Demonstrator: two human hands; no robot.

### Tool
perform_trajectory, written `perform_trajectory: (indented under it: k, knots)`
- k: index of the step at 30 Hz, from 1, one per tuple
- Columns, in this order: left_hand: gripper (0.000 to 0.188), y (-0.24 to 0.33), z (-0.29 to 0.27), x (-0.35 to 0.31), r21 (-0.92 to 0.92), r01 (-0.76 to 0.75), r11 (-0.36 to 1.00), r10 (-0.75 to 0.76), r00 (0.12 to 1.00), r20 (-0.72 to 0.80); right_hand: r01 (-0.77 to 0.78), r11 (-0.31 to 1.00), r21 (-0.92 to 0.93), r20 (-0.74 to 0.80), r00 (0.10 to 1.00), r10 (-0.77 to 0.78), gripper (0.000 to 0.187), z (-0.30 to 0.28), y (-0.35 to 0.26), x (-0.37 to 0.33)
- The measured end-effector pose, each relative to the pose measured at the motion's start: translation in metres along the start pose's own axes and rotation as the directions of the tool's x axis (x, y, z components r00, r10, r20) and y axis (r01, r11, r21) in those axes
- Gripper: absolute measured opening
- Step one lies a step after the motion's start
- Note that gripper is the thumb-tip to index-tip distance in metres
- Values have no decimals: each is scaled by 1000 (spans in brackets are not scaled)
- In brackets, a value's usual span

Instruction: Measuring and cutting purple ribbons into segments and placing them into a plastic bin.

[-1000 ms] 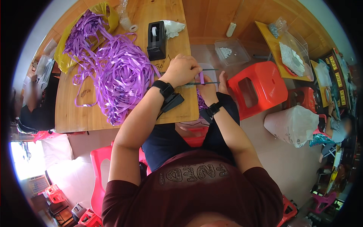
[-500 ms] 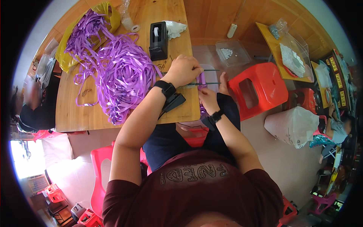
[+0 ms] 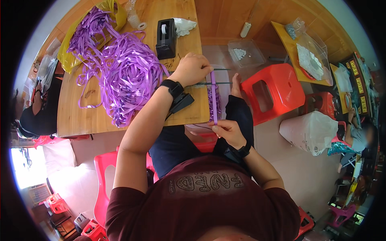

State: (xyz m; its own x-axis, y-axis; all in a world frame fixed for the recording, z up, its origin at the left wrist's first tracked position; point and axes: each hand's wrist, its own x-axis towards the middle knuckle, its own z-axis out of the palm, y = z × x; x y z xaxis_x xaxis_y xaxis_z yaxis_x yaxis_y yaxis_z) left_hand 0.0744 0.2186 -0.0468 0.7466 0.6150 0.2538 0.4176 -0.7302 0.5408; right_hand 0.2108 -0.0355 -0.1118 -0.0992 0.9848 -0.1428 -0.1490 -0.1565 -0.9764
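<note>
Much appears outstanding: ribbon heap (image 3: 130, 76), 10 o'clock. Bin (image 3: 225, 76), 1 o'clock: part-filled. Right hand (image 3: 228, 132): fingers clamp strip (image 3: 214, 98). Left hand (image 3: 193, 70): finger closure indeterminate.

The left hand (image 3: 193, 69) partly hides two dark rods (image 3: 223, 83); the top edge crops the table (image 3: 197, 114).

Red stool (image 3: 288, 85), white sack (image 3: 306, 133), perhaps a power strip (image 3: 245, 29)
</note>
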Motion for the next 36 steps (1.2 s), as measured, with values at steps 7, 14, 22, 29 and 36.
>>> perform_trajectory:
  k: [7, 14, 22, 29, 36]
  knots:
    - [26, -1, 1, 0, 0, -2, 1000, 2, 1000, 0, 187, 969, -159, 103, 980, -172, 18, -4, -53, -1]
    - [27, -3, 1, -2, -4, -3, 1000, 3, 1000, -1, 308, 916, -256, 121, 951, -285, 21, -10, -110, 21]
    - [19, 4, 0, -1, 8, -30, 1000, 30, 998, -55, 201, 958, -203, 47, 980, -196, 15, -6, -56, 2]
    - [25, -2, 0, -3, 5, 15, 1000, -15, 1000, -19, 32, 999, 2, 17, 999, -32, 21, -4, -30, -1]
    - [25, -1, 1, -1, 3, 2, 1000, -2, 1000, -16, -10, 929, 370, 53, 999, -10, 22, -9, 11, 2]
